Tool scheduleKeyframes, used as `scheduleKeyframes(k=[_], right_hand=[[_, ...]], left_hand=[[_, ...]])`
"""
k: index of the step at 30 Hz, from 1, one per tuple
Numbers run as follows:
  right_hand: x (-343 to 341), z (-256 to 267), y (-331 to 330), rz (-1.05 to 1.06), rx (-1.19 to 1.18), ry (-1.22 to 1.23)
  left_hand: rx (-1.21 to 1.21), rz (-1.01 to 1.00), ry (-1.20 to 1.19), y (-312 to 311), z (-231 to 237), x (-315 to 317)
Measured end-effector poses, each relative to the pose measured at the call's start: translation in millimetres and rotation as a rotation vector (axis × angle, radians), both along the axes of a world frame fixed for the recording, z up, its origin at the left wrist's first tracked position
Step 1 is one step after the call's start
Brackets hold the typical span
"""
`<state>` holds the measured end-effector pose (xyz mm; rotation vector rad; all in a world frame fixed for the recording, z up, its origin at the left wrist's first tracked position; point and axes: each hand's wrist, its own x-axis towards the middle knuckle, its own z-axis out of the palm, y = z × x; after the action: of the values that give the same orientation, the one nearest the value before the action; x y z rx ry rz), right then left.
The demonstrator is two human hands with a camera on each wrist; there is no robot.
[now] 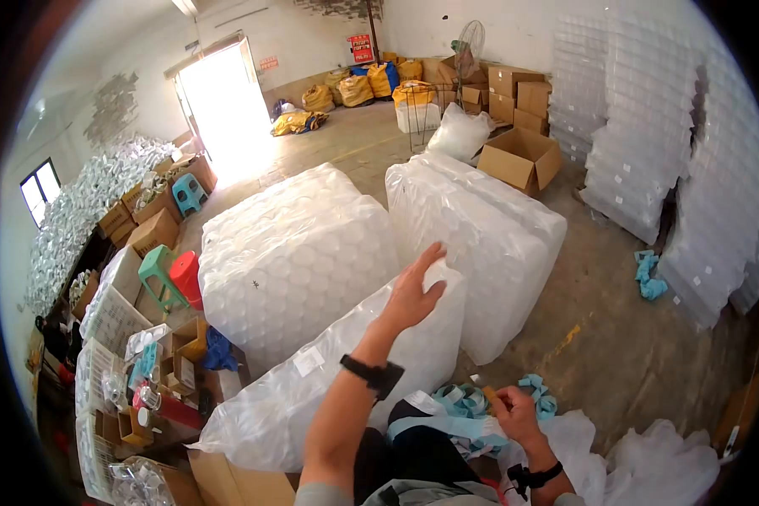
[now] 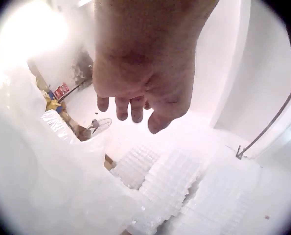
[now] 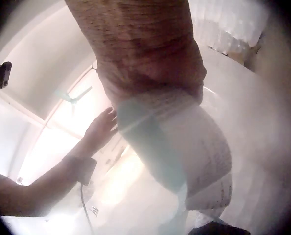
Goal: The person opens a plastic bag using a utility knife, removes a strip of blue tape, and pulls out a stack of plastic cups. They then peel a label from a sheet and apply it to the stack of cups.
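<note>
My left hand is raised with fingers extended over the near clear plastic bag, which has a white label on it. The left wrist view shows this hand from the wrist side, with nothing in its fingers. Low in front of my body, my right hand holds a strip of labels; printed white and plain teal faces show in the right wrist view. More light-blue strip lies in loops over my lap. The right fingertips are partly hidden behind the strip in the right wrist view.
Large bagged packs of clear containers stand ahead, one at left and one at right. Tall container stacks line the right wall. A green stool, a red stool and cartons are at left. Loose plastic lies at lower right.
</note>
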<state>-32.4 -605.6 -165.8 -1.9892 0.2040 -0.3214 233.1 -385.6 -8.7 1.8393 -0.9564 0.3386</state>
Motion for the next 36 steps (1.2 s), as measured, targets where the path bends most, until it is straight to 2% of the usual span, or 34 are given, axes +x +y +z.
scheduleKeyframes(k=[2,4,7,9,11,13,16,20,24,28,31,33,35,36], right_hand=[[-1,-7,6,0.1,0.218,0.018],[0,3,17,0.15,0.251,0.037],[13,9,34,0.25,0.315,0.052],[23,19,49,0.302,0.348,0.051],[37,41,68,0.409,0.409,0.097],[54,51,83,0.529,0.375,0.082],[73,66,135,0.665,0.461,0.026],[74,101,205,0.886,0.365,-0.05],[68,116,264,1.079,0.392,-0.047],[66,116,302,1.155,0.203,-0.164],[65,122,318,1.191,0.133,-0.149],[65,122,324,1.193,0.113,-0.145],[64,123,327,1.196,0.093,-0.142],[63,125,328,1.196,0.082,-0.14]], left_hand=[[0.166,0.052,0.003,58,-2,-35],[0.323,0.157,0.041,108,0,-68],[0.411,0.344,0.056,185,3,-125],[0.527,0.519,-0.023,235,-3,-165],[0.633,0.645,-0.043,282,-8,-200],[0.821,0.782,-0.051,325,-17,-230],[0.895,0.86,-0.034,368,-3,-275],[0.931,1.029,0.02,411,13,-332],[1.043,1.118,-0.016,440,2,-362],[0.938,1.091,-0.079,423,0,-357],[0.845,1.03,-0.123,407,1,-345],[0.872,1.037,-0.135,407,-8,-335],[1.061,1.063,-0.245,418,-30,-321],[0.995,1.049,-0.247,414,-30,-318]])
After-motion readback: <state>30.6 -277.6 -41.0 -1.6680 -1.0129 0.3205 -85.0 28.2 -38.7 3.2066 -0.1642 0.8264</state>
